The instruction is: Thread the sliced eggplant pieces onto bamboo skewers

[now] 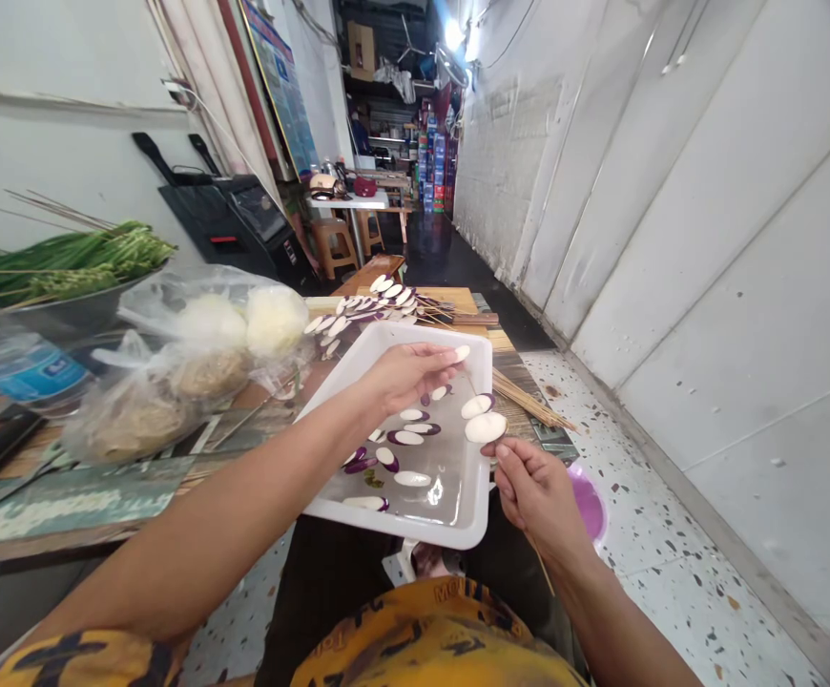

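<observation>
While the left hand (pixel 404 377) reaches over the white tub (pixel 401 528), its thumb and fingertips are pinched together on 1 pale eggplant slice (pixel 462 353), near the tip of a thin skewer (pixel 542 570). From where I stand, the right hand (pixel 540 482) has its thumb and forefinger clamped on that skewer, just under 2 purple-rimmed slices (pixel 486 428) threaded on it, beside the tub's right wall. More loose slices (pixel 407 438) lie in the water inside the tub. Beyond the far rim, a heap of loaded skewers (pixel 386 298) rests on a wooden board (pixel 466 301), and a bundle of bare sticks (pixel 529 398) lies on the table (pixel 121 501) to the tub's right. On the left I see plastic bags (pixel 207 329), a blue-labelled bottle (pixel 39 370) and a pile of green stalks (pixel 93 267); a purple basin (pixel 590 506) sits low, partly hidden by the right hand.
</observation>
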Motion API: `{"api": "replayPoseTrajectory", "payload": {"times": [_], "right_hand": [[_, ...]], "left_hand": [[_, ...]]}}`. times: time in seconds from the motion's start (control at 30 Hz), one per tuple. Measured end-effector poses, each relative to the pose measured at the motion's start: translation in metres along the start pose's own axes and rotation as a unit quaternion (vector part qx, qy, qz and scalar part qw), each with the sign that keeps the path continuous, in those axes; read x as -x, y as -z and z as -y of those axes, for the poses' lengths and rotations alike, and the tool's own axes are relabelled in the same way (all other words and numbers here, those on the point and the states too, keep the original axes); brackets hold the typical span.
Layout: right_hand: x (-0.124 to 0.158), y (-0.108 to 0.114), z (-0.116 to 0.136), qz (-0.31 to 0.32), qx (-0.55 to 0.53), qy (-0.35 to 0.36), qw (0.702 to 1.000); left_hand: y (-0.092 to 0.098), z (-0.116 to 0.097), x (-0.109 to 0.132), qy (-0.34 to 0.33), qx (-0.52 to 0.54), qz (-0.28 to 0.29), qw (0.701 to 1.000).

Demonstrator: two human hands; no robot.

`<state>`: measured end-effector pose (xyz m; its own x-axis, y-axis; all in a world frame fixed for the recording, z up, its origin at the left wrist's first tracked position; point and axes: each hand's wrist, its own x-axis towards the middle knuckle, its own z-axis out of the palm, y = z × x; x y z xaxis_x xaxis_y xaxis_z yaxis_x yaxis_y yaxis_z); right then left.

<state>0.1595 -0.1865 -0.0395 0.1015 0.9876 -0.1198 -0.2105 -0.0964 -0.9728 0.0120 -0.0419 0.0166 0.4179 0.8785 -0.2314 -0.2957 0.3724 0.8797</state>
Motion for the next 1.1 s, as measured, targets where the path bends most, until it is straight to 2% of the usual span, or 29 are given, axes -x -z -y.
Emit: {"api": "replayPoseTrajectory", "payload": {"times": [0.2, 0.4, 0.5, 0.6, 0.63, 0.7, 0.8, 0.87, 0.93, 1.03, 1.1], "right_hand": [[-0.004, -0.001, 0.004, 0.001, 0.019, 0.013, 1.0], [-0.015, -0.003, 0.013, -0.013, 0.04, 0.043, 0.998], [-0.02, -0.001, 0.016, -0.009, 0.042, 0.053, 0.998], [-0.021, 0.003, 0.017, -0.02, 0.039, 0.056, 0.997], [-0.021, 0.005, 0.017, -0.024, 0.037, 0.059, 0.997], [-0.02, 0.008, 0.016, -0.028, 0.033, 0.068, 0.997], [-0.018, 0.011, 0.014, -0.029, 0.028, 0.073, 0.997], [-0.016, 0.012, 0.013, -0.03, 0.029, 0.073, 0.996], [-0.016, 0.012, 0.012, -0.029, 0.031, 0.073, 0.996], [-0.016, 0.012, 0.011, -0.025, 0.028, 0.069, 0.997], [-0.017, 0.011, 0.01, -0.024, 0.025, 0.063, 0.997]], "left_hand": [[-0.001, 0.003, 0.001, -0.016, -0.028, 0.011, 0.999], [-0.009, 0.014, 0.005, -0.004, -0.074, 0.032, 0.997], [-0.006, 0.012, 0.003, 0.002, -0.089, 0.039, 0.995], [0.007, 0.007, -0.004, -0.05, -0.191, -0.027, 0.98], [0.013, 0.005, -0.007, -0.086, -0.26, -0.058, 0.96], [0.025, 0.003, -0.012, -0.131, -0.422, -0.087, 0.893], [0.038, 0.001, -0.015, -0.075, -0.625, -0.014, 0.777], [0.041, 0.001, -0.015, -0.032, -0.695, 0.038, 0.717], [0.041, 0.002, -0.015, -0.016, -0.725, 0.062, 0.686], [0.038, 0.005, -0.015, 0.0, -0.741, 0.09, 0.666], [0.037, 0.008, -0.014, 0.033, -0.751, 0.122, 0.648]]}}
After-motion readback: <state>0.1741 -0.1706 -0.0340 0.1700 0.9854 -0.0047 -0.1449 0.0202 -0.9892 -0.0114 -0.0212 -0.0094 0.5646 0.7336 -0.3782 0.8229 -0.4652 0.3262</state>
